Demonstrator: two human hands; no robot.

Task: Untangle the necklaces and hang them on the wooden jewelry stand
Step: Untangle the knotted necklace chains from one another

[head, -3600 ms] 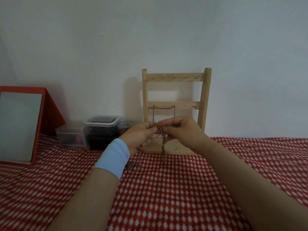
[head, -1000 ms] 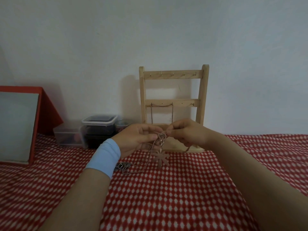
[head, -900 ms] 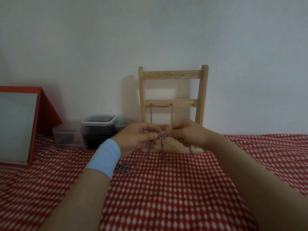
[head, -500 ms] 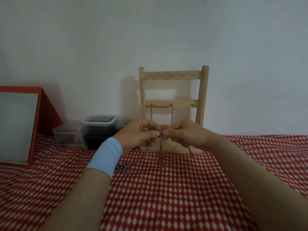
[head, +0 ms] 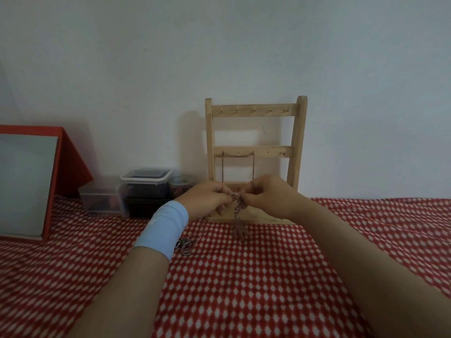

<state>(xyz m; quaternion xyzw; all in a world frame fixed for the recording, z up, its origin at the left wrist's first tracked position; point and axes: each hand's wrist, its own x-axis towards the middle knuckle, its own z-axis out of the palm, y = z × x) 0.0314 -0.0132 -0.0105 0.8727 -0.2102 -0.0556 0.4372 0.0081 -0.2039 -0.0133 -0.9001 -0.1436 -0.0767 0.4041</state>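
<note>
My left hand [head: 207,200] and my right hand [head: 267,192] meet fingertip to fingertip in front of the wooden jewelry stand [head: 299,132], both pinching a knot of tangled necklaces [head: 237,200]. A star-shaped pendant [head: 240,227] dangles below the knot, just above the cloth. More chain lies bunched on the cloth [head: 185,245] beside my left wrist, which wears a light blue band. One necklace [head: 238,156] hangs from two hooks on the stand's middle bar. The top bar's hooks are bare.
A red-framed mirror [head: 26,184] leans at the far left. Clear plastic boxes [head: 144,184] and a small jar [head: 179,186] stand left of the stand against the white wall. A red and white patterned cloth [head: 244,276] covers the table.
My hands have drawn closer together around the knot and risen slightly. The pendant has kept turning as it hangs, showing edge-on before and its star face now.
</note>
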